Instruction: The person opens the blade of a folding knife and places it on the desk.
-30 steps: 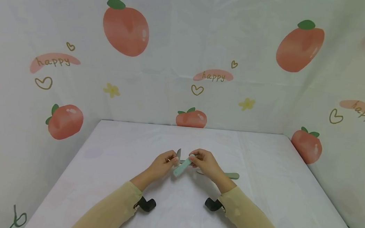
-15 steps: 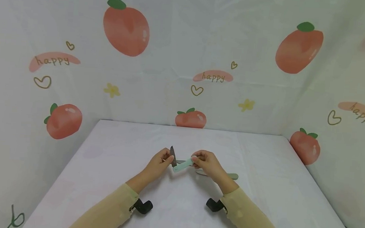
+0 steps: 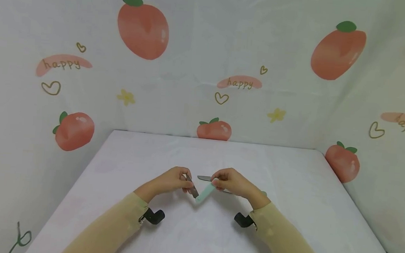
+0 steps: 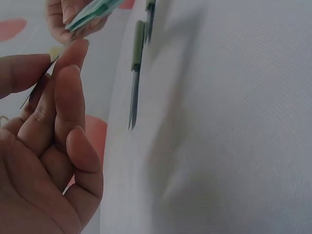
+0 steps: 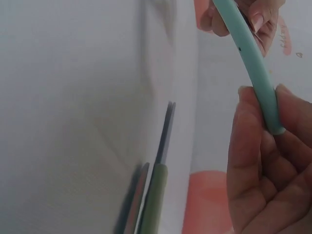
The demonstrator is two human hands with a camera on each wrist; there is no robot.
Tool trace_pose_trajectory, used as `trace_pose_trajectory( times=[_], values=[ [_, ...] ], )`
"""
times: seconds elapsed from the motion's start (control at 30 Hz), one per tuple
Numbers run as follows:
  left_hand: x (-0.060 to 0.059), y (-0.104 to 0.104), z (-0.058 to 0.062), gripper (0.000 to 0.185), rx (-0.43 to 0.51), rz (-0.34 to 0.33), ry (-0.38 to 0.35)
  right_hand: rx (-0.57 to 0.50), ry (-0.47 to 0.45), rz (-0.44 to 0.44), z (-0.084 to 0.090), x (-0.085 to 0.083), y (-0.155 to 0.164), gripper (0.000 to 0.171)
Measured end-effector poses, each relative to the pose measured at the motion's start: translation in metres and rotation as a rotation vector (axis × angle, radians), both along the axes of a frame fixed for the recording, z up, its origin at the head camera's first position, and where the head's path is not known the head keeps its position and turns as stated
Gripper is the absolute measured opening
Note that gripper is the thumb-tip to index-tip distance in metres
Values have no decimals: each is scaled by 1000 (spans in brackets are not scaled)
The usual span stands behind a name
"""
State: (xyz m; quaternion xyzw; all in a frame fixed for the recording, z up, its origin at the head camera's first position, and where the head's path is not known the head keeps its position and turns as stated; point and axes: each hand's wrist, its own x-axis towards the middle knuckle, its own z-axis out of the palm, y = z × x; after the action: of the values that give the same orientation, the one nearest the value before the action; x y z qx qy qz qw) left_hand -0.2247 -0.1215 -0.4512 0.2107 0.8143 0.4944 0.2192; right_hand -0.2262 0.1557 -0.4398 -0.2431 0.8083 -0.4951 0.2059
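A folding knife with a mint-green handle point(image 3: 206, 191) is held above the table between both hands, its grey blade point(image 3: 194, 191) swung partly out so that blade and handle form a V with the joint lowest. My left hand point(image 3: 171, 179) pinches the blade between thumb and fingers; the left wrist view shows it edge-on there. At the handle's other end, my right hand point(image 3: 234, 181) grips with thumb and fingertips, as the mint handle point(image 5: 253, 61) shows in the right wrist view.
Two more knives lie on the white table point(image 3: 113, 214) behind and under my right hand. One shows its blade point(image 3: 204, 178); the other's green handle end point(image 3: 263, 193) peeks past the wrist. A patterned cloth wall point(image 3: 176, 101) stands behind the table.
The blade has turned away from the mint handle, widening the angle between them, and now leans left. My left hand has moved left; the knife's joint has dropped lower.
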Motion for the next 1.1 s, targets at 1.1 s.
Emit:
trace_pose_trajectory(
  times=[1.1],
  values=[
    [-1, 12, -14, 20, 450, 535, 59, -359, -47, -645, -8, -5, -22, 26]
  ],
)
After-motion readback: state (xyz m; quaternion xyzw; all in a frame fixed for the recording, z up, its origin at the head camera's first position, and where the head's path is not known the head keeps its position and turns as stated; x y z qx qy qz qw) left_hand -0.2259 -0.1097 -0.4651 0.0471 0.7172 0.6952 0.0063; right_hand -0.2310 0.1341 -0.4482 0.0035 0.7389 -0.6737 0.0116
